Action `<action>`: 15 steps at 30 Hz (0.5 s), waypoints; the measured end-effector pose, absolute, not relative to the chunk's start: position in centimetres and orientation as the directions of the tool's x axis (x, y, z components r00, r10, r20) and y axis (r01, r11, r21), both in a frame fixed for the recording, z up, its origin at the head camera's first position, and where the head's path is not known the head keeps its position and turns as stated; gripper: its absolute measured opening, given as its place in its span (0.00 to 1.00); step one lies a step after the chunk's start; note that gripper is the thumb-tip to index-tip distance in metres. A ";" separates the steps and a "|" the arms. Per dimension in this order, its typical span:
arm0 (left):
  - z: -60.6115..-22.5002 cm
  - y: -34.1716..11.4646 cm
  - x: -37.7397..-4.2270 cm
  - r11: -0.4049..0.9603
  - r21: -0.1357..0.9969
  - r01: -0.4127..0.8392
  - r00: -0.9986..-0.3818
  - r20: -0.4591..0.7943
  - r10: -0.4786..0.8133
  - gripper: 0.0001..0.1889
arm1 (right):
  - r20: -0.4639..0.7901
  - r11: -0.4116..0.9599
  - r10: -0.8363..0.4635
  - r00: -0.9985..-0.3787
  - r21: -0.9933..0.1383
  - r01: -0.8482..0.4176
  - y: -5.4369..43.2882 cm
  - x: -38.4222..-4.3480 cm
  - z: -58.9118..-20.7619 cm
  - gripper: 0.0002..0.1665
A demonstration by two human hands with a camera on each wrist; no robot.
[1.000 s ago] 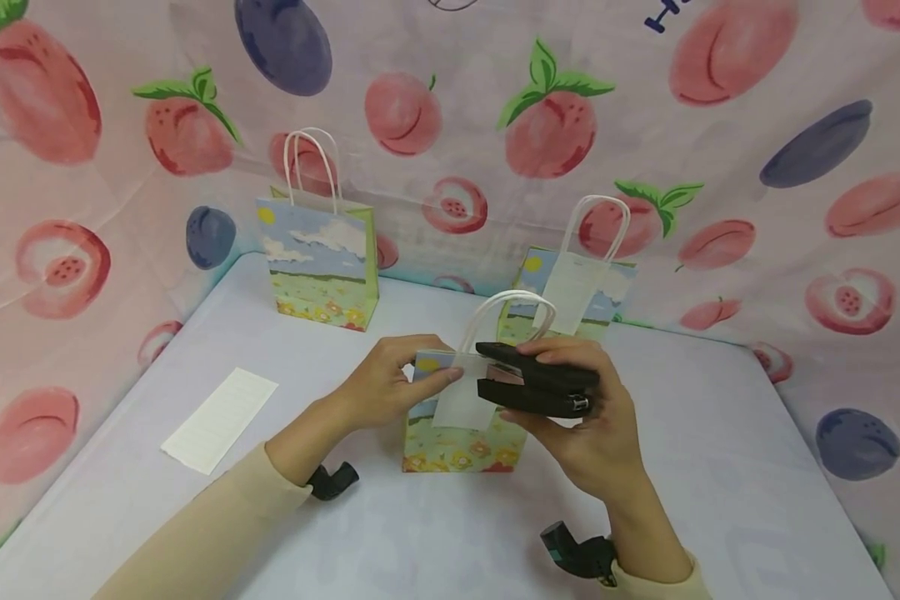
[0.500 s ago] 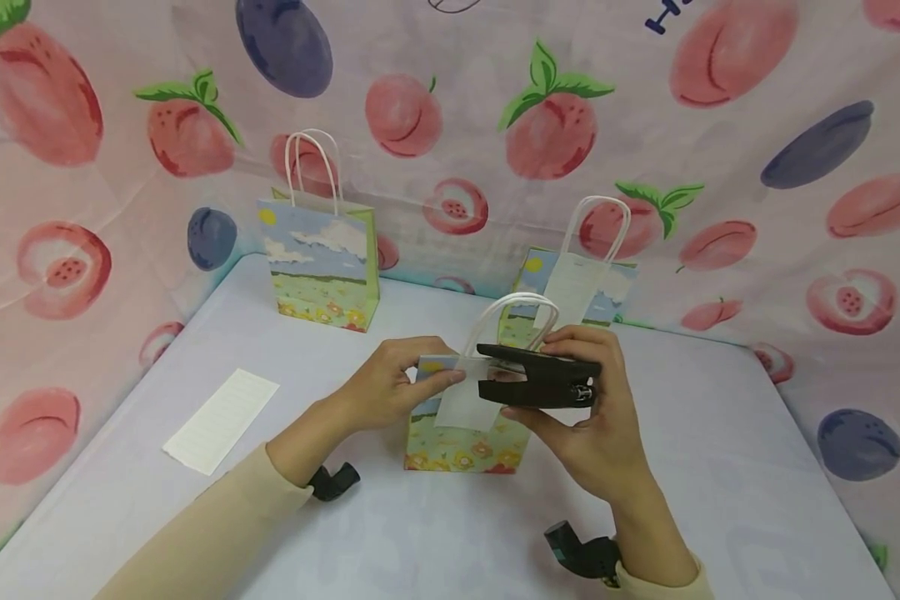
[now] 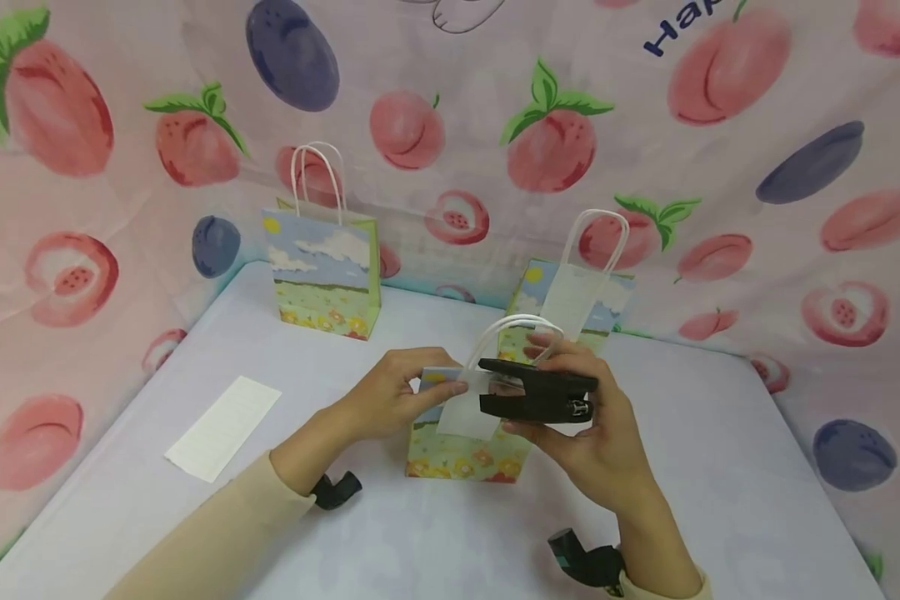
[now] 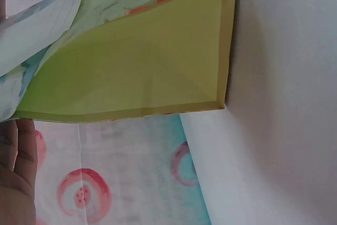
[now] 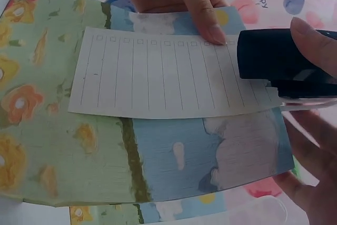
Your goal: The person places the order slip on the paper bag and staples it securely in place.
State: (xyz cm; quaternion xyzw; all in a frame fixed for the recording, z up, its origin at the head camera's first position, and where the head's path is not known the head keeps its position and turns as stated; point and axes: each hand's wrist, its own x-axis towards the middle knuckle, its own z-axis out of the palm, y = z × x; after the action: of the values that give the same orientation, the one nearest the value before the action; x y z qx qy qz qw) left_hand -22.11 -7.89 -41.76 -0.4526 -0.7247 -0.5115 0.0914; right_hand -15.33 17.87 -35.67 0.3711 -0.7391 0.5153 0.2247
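A small paper gift bag (image 3: 465, 464) with a meadow print stands upright before me. Its upper left edge is pinched by my left hand (image 3: 386, 396), thumb in front on a white paper slip (image 3: 468, 417). Printed lines and small boxes cover the slip (image 5: 158, 77) in the right wrist view. My right hand (image 3: 607, 454) grips a black stapler (image 3: 540, 396), whose jaws straddle the bag's top edge and the slip's upper end. White cord handles (image 3: 517, 321) arch above. In the left wrist view, the bag's green side panel (image 4: 142, 77) fills the upper part, beside left-hand fingers (image 4: 18, 167).
Another such bag (image 3: 322, 275) stands at the back left. A third bag (image 3: 528, 287), with a white slip (image 3: 570, 292) on its front, stands behind the stapler. A loose slip (image 3: 223, 429) lies on the white table (image 3: 420, 550) at left. Fruit-print cloth hangs behind.
The stapler has levelled out from a slight tilt, still around the bag's top edge. My right fingers have shifted on it. The whole head view has moved slightly, so everything sits lower.
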 end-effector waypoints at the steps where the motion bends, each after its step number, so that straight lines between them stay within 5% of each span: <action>1: -41.8 -7.9 -22.1 0.069 0.658 0.750 -0.573 0.594 0.565 0.06 | 0.711 0.164 -0.326 -0.623 -0.607 -0.778 17.9 -15.4 -35.7 0.44; 7: -41.9 -7.5 -22.0 0.068 0.666 0.743 -0.573 0.582 0.577 0.06 | 0.710 0.081 -0.373 -0.598 -0.617 -0.783 18.4 -15.9 -35.8 0.48; 15: -41.8 -7.6 -21.8 0.082 0.661 0.746 -0.578 0.580 0.575 0.06 | 0.649 0.217 -0.425 -0.631 -0.604 -0.767 18.5 -16.6 -35.0 0.65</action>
State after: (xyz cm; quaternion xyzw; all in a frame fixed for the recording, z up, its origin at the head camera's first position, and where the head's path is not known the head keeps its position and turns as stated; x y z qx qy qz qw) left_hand -21.84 -7.59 -41.78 -0.4517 -0.7306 -0.5050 0.0847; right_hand -16.59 18.48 -35.03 0.3922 -0.7602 0.4875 0.1752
